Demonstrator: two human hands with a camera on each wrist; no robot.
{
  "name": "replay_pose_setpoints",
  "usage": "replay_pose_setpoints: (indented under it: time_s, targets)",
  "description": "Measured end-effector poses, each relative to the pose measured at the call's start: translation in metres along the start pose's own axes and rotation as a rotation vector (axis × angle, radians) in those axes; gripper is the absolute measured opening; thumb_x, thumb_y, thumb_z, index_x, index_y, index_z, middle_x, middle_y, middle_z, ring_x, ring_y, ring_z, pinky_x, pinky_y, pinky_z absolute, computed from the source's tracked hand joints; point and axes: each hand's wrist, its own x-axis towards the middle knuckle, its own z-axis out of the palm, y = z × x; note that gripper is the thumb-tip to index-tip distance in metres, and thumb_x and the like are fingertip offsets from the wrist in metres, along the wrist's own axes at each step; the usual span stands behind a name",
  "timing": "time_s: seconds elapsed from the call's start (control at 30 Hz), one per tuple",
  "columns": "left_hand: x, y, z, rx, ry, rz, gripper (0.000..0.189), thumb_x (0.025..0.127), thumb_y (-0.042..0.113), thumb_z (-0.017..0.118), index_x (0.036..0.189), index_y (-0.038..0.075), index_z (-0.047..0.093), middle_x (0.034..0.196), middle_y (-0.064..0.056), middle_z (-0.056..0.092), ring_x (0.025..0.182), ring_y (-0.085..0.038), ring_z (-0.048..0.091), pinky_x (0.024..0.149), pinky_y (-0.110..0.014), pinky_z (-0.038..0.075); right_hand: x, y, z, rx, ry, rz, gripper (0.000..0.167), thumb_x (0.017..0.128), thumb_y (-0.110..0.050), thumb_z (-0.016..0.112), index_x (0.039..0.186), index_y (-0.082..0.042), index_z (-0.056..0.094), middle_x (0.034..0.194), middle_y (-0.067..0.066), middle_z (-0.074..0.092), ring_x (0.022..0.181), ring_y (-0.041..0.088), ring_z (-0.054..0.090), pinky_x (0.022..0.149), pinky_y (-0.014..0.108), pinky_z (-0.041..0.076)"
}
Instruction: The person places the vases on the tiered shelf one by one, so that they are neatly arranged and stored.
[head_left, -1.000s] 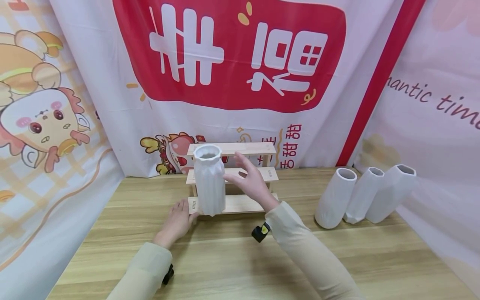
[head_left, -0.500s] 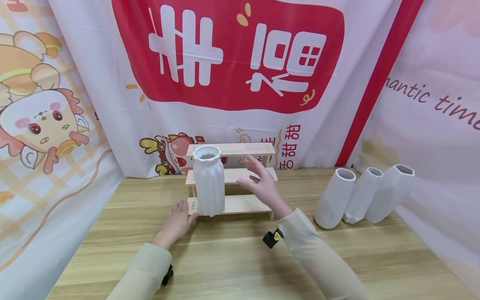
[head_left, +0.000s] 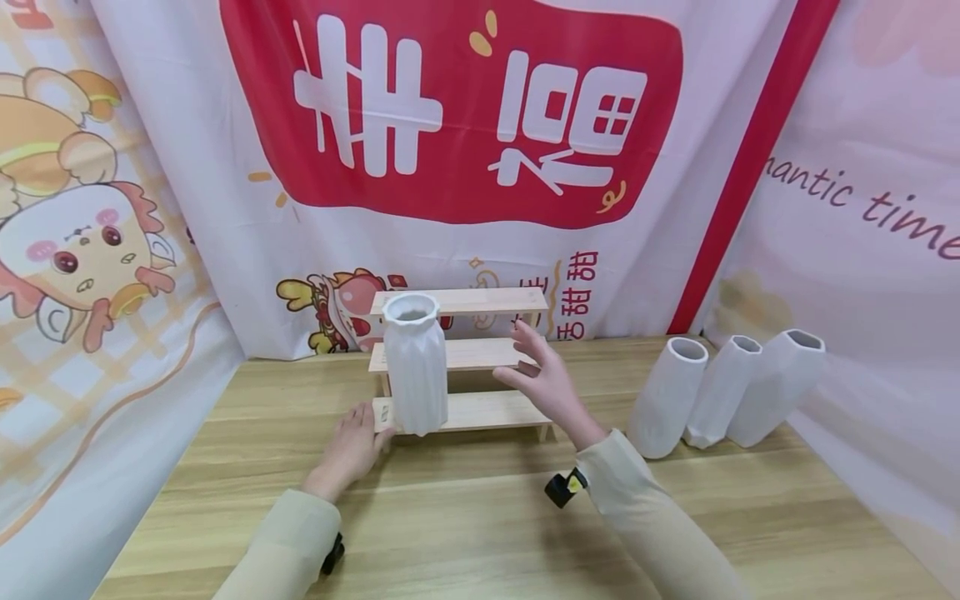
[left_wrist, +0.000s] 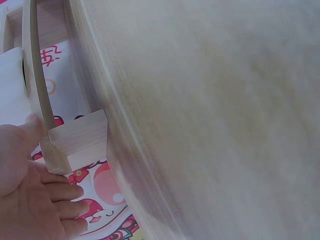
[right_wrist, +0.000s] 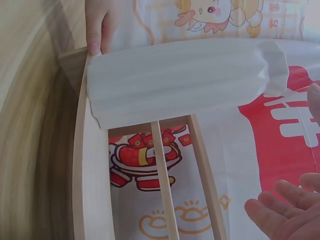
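A white ceramic vase [head_left: 417, 379] with pleated sides and a scalloped rim stands upright at the left end of the lowest tier of a three-tier wooden display shelf [head_left: 495, 410]. My left hand [head_left: 348, 445] holds that tier's left end, thumb at the front edge beside the vase's base and fingers along the end. My right hand [head_left: 553, 385] hovers in front of the shelf's right half, apart from the vase, fingers spread and holding nothing. The right wrist view has the vase [right_wrist: 185, 80] lying sideways in the picture, with the right hand's fingertips [right_wrist: 267, 212] away from it.
Three more white vases stand close together on the wooden table [head_left: 465, 517] at the right: a rounded one [head_left: 667, 400], a narrow faceted one [head_left: 722, 392] and a wider angular one [head_left: 776, 387]. A printed cloth [head_left: 465, 192] hangs right behind the shelf.
My right hand has drawn away from the vase toward the right, its fingers staying spread. The vase remains on the lowest tier, and my left hand keeps its place at the shelf's end.
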Motion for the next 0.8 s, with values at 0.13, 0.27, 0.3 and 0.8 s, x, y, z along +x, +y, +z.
replay_pose_setpoints:
  time_s: [0.13,0.27,0.3,0.8]
  targets:
    - [0.0,0.0,0.0,-0.002,-0.002,-0.004,0.069,0.098,0.03,0.043,0.134,-0.023,0.017,0.136,-0.041,0.021,0.127,-0.051,0.022,0.106,-0.055,0.016,-0.004,0.004,-0.005,0.0,0.006,0.01,0.073,0.081,0.001,0.068,0.141,0.004,0.027,0.139,0.025,0.035,0.126,0.039,0.034,0.101,0.046,0.034]
    - [0.0,0.0,0.0,-0.011,0.0,-0.003,0.069,0.098,0.031,0.043,0.134,-0.023,0.017,0.136,-0.041,0.021,0.127,-0.051,0.021,0.106,-0.055,0.016,-0.007,0.01,-0.011,-0.015,0.005,0.009,0.074,0.081,0.0,0.068,0.142,0.004,0.026,0.138,0.027,0.035,0.125,0.039,0.034,0.101,0.045,0.034]
    - [0.0,0.0,0.0,-0.011,0.0,-0.001,0.07,0.098,0.031,0.043,0.134,-0.023,0.017,0.136,-0.041,0.021,0.127,-0.051,0.021,0.106,-0.055,0.015,-0.008,0.014,-0.013,-0.016,0.006,0.01,0.074,0.081,0.0,0.068,0.142,0.003,0.027,0.138,0.026,0.035,0.125,0.039,0.035,0.101,0.044,0.034]
    - [-0.002,0.001,-0.002,-0.019,0.009,0.009,0.068,0.099,0.029,0.043,0.133,-0.023,0.017,0.136,-0.042,0.021,0.126,-0.051,0.021,0.106,-0.056,0.015,-0.019,0.056,-0.033,-0.037,0.068,0.024,0.074,0.08,-0.006,0.071,0.142,-0.003,0.031,0.137,0.021,0.04,0.124,0.035,0.038,0.099,0.045,0.037]
